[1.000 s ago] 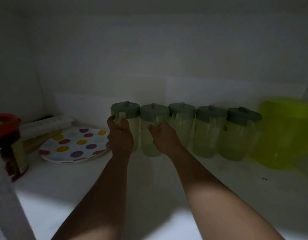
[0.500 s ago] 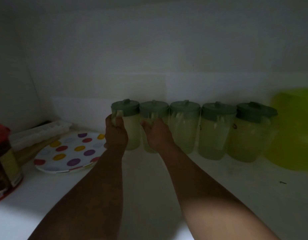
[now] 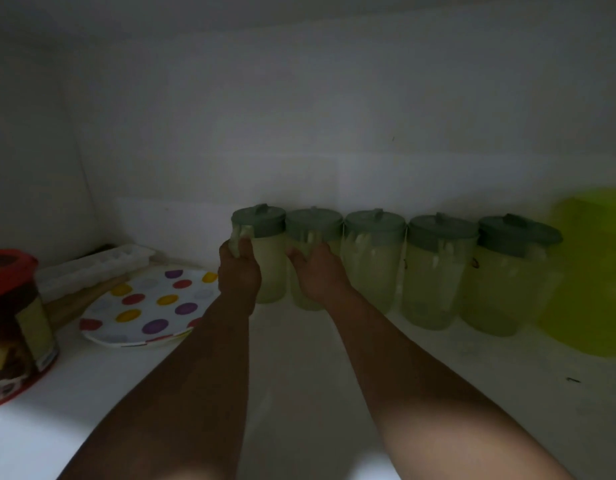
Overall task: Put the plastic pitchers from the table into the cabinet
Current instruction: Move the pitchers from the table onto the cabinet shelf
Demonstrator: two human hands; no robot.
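Note:
Several pale translucent plastic pitchers with grey-green lids stand in a row against the back wall of a dim white cabinet shelf (image 3: 299, 393). My left hand (image 3: 238, 271) grips the handle of the leftmost pitcher (image 3: 269, 261). My right hand (image 3: 318, 273) is wrapped around the handle of the second pitcher (image 3: 311, 223), covering its lower body. Both pitchers stand upright on the shelf. Three more pitchers (image 3: 372, 261) (image 3: 436, 271) (image 3: 507, 275) stand to the right, touching side by side.
A polka-dot plate (image 3: 144, 306) lies left of the pitchers, with a white ice tray (image 3: 92, 265) behind it. A red-lidded tub (image 3: 12, 327) stands at the far left. A large bright green container (image 3: 590, 282) sits at the far right.
Both hands stay on the two leftmost pitchers, which have been pushed slightly back toward the wall into line with the row. The camera view has drifted a little.

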